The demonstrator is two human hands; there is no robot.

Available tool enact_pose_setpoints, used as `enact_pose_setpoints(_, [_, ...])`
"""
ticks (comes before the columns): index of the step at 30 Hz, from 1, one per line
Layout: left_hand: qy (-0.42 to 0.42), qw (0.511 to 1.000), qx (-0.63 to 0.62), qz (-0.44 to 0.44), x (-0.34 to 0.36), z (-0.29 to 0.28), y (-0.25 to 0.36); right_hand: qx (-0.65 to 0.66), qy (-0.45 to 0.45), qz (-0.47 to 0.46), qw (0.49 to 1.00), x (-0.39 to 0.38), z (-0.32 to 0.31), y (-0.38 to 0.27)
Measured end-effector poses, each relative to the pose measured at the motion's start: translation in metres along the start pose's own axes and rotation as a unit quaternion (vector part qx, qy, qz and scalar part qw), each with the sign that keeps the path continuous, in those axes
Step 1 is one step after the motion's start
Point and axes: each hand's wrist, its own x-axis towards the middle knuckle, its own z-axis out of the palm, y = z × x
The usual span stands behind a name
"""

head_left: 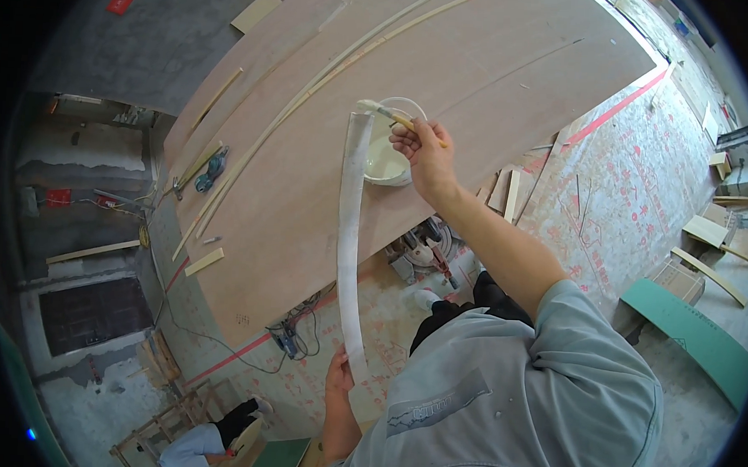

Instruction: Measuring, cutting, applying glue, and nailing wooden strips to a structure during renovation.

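My right hand (425, 148) is closed round the handle of a paintbrush (396, 117). The brush's pale bristles are at the far end of a long whitish strip (349, 224); whether they touch it I cannot tell. Low in the view, my left hand (340, 372) grips the near end of this strip, which reaches away from me over the edge of the board. Just beyond my right hand stands a white bucket (387, 171) with its wire handle raised and pale contents inside. My right hand partly covers the bucket's rim.
A large brown plywood board (464, 87) fills the middle, with long thin wood strips (305, 95) along it. Under its near edge sits a power saw (423, 251). A green board (691, 339) lies right. Another person (202, 447) bends at lower left.
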Motion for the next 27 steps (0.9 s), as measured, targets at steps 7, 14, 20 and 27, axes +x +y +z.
enact_pose_setpoints(7, [0.004,1.000,-0.007,-0.002,-0.002,-0.004,0.000,-0.076,0.005,-0.019,0.997,-0.009,-0.028,-0.002])
enact_pose_setpoints(14, [-0.021,1.000,-0.018,-0.014,0.002,-0.002,0.004,-0.111,-0.029,-0.032,0.993,-0.006,-0.004,-0.020])
enact_pose_setpoints(20, [-0.029,0.999,-0.017,-0.008,-0.001,0.004,0.012,-0.234,-0.040,-0.033,0.971,0.001,-0.019,-0.038])
enact_pose_setpoints(27, [0.002,1.000,-0.015,0.001,0.004,-0.012,0.006,-0.185,-0.056,-0.025,0.981,0.001,-0.004,-0.034])
